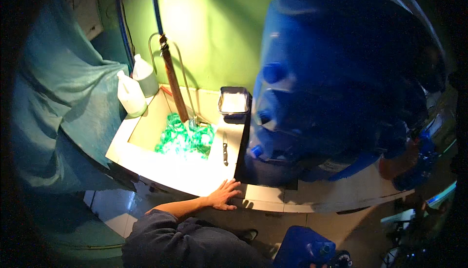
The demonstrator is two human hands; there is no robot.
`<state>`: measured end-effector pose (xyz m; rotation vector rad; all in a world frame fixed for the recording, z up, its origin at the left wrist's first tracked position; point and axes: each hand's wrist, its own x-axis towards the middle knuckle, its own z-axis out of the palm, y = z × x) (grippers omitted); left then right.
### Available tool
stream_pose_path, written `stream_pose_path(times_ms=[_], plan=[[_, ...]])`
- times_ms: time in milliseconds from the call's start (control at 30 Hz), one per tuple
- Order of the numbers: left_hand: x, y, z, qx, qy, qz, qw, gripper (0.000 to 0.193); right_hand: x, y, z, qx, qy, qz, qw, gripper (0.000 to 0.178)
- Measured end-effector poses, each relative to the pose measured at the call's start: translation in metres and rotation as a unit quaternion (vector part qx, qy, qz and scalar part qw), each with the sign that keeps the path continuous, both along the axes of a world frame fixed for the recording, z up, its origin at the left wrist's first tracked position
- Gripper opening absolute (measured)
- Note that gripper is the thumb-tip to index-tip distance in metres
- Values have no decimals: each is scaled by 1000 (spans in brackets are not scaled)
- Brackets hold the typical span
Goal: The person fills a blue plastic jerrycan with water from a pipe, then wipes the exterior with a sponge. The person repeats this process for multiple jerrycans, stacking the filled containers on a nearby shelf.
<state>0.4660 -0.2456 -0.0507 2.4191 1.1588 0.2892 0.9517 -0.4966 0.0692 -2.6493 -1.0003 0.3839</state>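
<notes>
My left hand (225,195) rests with its fingers spread on the front edge of a tiled counter (261,192), near the right front corner of a basin. Only a few fingertips of my right hand (318,266) show at the bottom edge, against a blue plastic jug (304,246); the rest of that hand is out of the picture. Bright, shiny green plastic pieces (187,141) fill the bottom of the tiled basin (148,129); glare hides their exact kind. A knife (225,154) with a black handle lies on the basin's right ledge.
A dark tray (234,103) with something white inside stands behind the knife. Two whitish jugs (130,94) stand on the left ledge. A brown-wrapped pipe (173,78) hangs over the basin. Large blue containers (336,82) crowd the right; a teal curtain (53,117) hangs left.
</notes>
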Motion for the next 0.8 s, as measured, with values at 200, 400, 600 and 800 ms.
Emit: stream_pose_path(times_ms=[200,400,600,800], plan=[[-152,-22,20,93,-101,122,983,72,-59,-85,180,-9,-165,50,985,73],[-284,-23,14,97,-200,284,933,60,-167,-72,286,129,-330,141,924,74],[-348,-43,0,153,-110,430,883,56,-264,24,276,276,-331,260,864,67],[-381,-80,4,160,-167,541,809,52,-342,144,240,407,-231,429,773,60]])
